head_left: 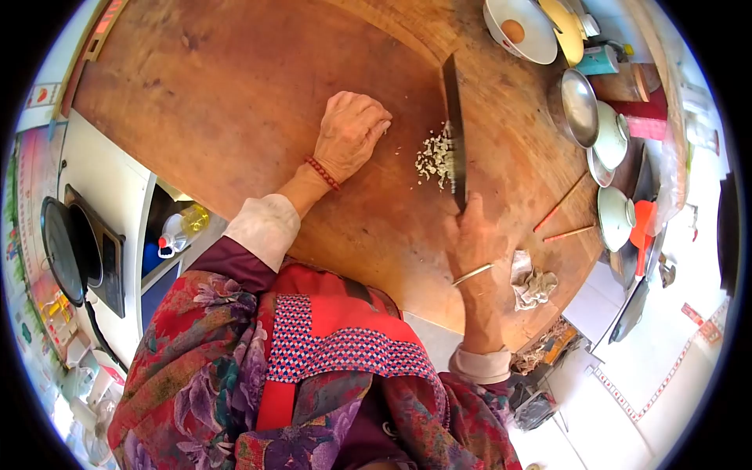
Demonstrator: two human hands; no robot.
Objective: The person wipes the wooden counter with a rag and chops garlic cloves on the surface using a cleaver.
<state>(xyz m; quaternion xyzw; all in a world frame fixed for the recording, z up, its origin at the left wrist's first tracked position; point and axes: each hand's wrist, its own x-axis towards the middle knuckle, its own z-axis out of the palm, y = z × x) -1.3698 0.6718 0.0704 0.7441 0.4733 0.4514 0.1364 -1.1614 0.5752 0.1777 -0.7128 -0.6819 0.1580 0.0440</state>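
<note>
My right hand (470,235) is wrapped round the handle of a broad kitchen knife (454,117). Its blade points away from me, seen nearly edge-on, beside a small heap of finely chopped pale bits (433,159) that look like garlic. Left of the heap, my left hand (350,133) rests on the wooden table (235,102) with its fingers curled together. Whatever may be under those fingertips is hidden. A few stray crumbs lie between that hand and the heap. A red bead bracelet (321,173) circles my left wrist.
Chopsticks (562,205) and a crumpled cloth (534,282) lie to the right. Along the right edge stand a metal bowl (580,108), upturned bowls (613,218) and a white bowl (523,30) holding an egg. An oil bottle (184,227) sits on a shelf below left.
</note>
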